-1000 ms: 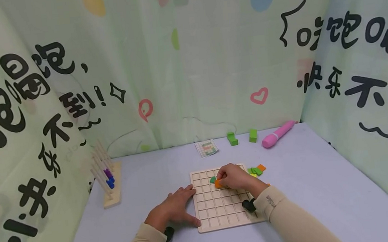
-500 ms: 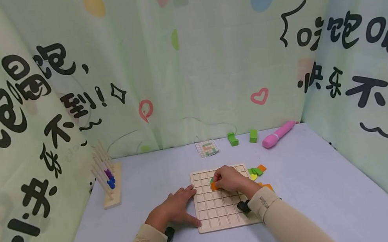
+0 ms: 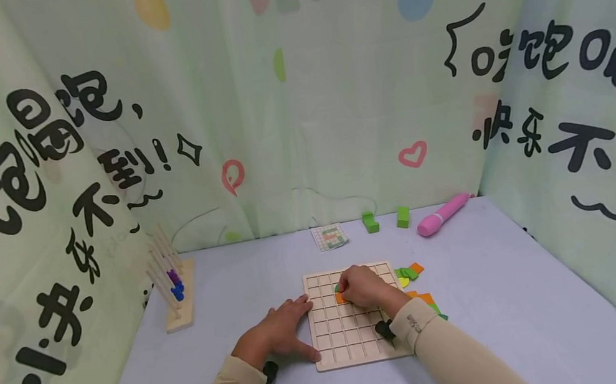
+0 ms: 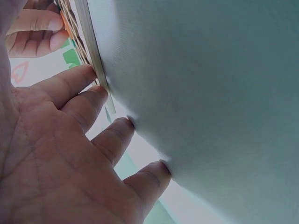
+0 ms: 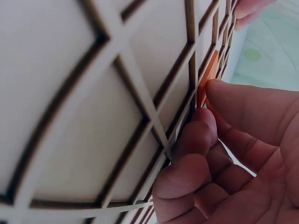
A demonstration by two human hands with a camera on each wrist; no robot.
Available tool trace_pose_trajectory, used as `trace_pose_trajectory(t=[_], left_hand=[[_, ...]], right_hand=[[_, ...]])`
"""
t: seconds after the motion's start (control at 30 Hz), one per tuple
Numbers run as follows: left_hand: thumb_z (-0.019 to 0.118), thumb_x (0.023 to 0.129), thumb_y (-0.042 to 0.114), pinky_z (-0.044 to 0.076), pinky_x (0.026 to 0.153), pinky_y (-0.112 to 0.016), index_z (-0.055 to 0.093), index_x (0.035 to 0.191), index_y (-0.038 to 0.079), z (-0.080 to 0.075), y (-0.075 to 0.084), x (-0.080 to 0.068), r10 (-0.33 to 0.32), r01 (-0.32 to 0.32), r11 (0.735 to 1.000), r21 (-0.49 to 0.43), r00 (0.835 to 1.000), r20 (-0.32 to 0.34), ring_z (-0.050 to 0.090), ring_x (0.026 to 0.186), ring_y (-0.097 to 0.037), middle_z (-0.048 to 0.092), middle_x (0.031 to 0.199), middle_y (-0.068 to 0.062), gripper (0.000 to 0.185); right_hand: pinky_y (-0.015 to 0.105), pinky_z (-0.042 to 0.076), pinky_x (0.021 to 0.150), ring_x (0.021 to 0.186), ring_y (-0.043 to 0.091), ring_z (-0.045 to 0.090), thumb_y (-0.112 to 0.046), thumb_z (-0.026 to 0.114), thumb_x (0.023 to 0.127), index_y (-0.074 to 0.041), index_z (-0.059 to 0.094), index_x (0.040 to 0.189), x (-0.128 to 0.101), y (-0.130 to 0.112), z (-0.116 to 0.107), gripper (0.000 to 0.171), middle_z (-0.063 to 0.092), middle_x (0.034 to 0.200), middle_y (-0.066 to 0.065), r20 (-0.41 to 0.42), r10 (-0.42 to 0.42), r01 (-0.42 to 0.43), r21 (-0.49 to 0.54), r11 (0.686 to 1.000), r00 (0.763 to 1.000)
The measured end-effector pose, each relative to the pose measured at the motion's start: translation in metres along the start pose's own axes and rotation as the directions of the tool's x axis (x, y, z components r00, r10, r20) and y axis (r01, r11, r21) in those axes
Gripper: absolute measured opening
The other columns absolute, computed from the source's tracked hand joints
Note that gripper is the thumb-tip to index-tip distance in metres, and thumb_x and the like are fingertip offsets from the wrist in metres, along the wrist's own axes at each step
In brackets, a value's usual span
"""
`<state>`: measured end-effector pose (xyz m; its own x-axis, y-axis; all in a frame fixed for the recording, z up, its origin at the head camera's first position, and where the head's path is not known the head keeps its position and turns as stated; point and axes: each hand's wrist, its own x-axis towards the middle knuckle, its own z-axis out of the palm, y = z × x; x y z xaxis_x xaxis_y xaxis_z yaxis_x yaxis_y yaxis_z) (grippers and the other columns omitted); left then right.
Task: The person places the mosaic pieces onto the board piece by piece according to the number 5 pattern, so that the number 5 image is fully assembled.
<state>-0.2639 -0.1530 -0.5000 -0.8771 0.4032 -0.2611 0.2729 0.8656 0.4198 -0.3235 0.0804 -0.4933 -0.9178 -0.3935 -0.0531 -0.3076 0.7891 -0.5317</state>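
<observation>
The right hand pinches an orange tile between thumb and curled fingers, holding it down on the upper middle of the wooden grid board, just beside a dark green tile. The left hand lies flat on the table with its fingers spread, the fingertips touching the board's left edge. More green, yellow and orange tiles sit right of the board. The curtain carries big black Chinese writing, including 快乐 and 泡; the rest I cannot read for sure
</observation>
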Motion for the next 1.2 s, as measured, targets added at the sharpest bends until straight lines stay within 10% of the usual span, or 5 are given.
trace_pose_trajectory(t=[0.5,1.2], left_hand=[[0.094,0.070,0.053,0.026,0.123,-0.066,0.044,0.158,0.014,0.001,-0.002,0.001,0.000,0.000,1.000,0.008,1.000,-0.010,0.030,0.156,-0.036,0.033,0.170,-0.004,0.109],[0.094,0.071,0.052,0.024,0.124,-0.067,0.043,0.158,0.015,0.000,0.000,0.000,0.000,0.000,1.000,-0.022,1.000,0.012,0.028,0.157,-0.036,0.031,0.170,-0.003,0.108]], right_hand=[[0.032,0.050,0.073,0.078,0.015,0.057,-0.008,0.070,0.095,-0.004,0.071,0.101,-0.015,0.023,-0.033,0.007,0.067,0.088,0.001,-0.011,0.024,-0.023,0.086,0.996,1.000],[0.042,0.055,0.083,0.094,0.030,0.060,-0.012,0.061,0.098,0.004,0.068,0.123,-0.032,0.130,-0.083,0.030,0.068,0.111,0.020,-0.079,0.336,-0.327,0.100,0.940,0.939]])
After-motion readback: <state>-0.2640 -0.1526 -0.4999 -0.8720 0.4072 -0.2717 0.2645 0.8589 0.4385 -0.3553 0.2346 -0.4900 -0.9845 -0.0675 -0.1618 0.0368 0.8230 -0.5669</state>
